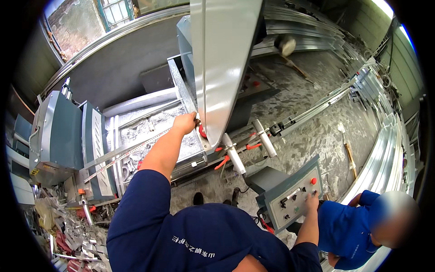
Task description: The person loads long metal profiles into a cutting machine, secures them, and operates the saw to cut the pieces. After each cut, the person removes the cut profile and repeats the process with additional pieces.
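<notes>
My left arm stretches forward, and my left hand [185,123] is curled at the lower edge of a tall grey metal machine housing [222,68]. Its fingers close round a small dark part just beside a red round button [202,131]; what exactly they grip is hidden. At my right stands a tilted control panel [294,196] with dark knobs, a switch and a red stop button [313,181]. My right hand [312,202] is at the panel's right side, its fingers pinched together at a dark knob below the red button. A measuring scale [129,154] runs leftward from near my left forearm.
Silver clamp cylinders [233,154] with red handles stand ahead of me. A second grey machine head [61,131] is at the left, above a pile of metal offcuts [77,235]. Close at right is a person in blue [349,226]. Long metal profiles [385,154] line the right side.
</notes>
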`<action>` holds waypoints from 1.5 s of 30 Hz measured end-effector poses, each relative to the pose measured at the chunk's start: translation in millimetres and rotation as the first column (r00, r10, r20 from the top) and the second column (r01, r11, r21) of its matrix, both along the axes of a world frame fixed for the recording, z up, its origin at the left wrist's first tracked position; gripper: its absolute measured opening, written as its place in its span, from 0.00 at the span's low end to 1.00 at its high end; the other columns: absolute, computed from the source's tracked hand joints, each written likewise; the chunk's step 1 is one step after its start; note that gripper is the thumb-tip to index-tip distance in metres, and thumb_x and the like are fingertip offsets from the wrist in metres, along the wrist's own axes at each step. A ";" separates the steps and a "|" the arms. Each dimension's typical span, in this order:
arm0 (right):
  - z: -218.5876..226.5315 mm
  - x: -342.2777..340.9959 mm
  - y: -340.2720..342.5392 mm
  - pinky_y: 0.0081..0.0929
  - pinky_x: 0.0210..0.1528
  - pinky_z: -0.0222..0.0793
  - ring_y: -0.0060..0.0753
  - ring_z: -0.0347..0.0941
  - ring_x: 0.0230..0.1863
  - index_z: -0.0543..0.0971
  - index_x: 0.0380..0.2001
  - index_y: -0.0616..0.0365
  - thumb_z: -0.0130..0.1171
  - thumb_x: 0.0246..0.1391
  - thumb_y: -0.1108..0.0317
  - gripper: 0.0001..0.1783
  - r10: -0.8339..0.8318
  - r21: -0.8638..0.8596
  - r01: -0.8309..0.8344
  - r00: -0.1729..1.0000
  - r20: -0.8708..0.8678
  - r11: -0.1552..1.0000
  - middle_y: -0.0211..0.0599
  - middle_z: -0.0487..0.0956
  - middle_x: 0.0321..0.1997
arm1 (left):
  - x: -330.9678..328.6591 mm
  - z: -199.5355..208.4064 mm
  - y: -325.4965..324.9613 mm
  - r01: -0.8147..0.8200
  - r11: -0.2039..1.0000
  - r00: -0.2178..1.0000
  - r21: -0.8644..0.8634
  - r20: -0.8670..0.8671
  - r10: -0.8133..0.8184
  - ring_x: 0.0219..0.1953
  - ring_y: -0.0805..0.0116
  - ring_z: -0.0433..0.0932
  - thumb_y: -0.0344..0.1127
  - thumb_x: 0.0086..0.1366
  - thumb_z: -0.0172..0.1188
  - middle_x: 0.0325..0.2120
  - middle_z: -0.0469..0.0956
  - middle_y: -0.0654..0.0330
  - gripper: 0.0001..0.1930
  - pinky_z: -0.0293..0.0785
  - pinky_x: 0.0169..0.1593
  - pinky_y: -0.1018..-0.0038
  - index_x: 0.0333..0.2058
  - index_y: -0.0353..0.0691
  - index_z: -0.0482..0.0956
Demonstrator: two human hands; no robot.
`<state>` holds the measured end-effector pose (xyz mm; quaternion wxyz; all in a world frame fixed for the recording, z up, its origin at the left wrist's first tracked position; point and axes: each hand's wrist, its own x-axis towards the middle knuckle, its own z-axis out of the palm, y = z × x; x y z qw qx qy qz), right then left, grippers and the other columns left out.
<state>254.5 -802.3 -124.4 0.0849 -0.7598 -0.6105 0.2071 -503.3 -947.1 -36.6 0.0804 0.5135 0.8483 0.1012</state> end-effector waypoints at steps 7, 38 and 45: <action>1.0 -0.2 -2.3 0.44 0.55 0.69 0.59 0.75 0.55 0.63 0.65 0.60 0.57 0.58 0.59 0.34 -0.004 -0.002 0.004 1.000 0.026 1.000 0.59 0.77 0.55 | -4.2 -8.6 3.1 0.031 0.999 0.999 -0.018 -0.017 -0.031 0.40 0.45 0.81 0.48 0.68 0.53 0.35 0.83 0.48 0.15 0.76 0.43 0.53 0.43 0.43 0.75; 12.7 -7.5 -7.5 0.41 0.57 0.68 0.58 0.74 0.57 0.62 0.66 0.60 0.61 0.57 0.53 0.39 -0.035 -0.036 0.034 0.999 -0.004 0.999 0.58 0.76 0.57 | -0.4 0.9 7.9 -0.023 0.997 0.999 -0.078 0.029 0.026 0.40 0.45 0.81 0.47 0.66 0.53 0.36 0.83 0.48 0.17 0.77 0.45 0.53 0.48 0.47 0.76; 15.5 -13.2 -6.7 0.40 0.59 0.67 0.57 0.73 0.58 0.61 0.66 0.60 0.61 0.56 0.52 0.40 -0.027 -0.053 0.026 0.999 -0.028 0.998 0.57 0.75 0.59 | -7.0 -8.4 3.5 -0.034 0.997 0.999 -0.074 0.025 0.036 0.40 0.44 0.81 0.47 0.66 0.53 0.37 0.83 0.48 0.16 0.77 0.45 0.53 0.48 0.47 0.76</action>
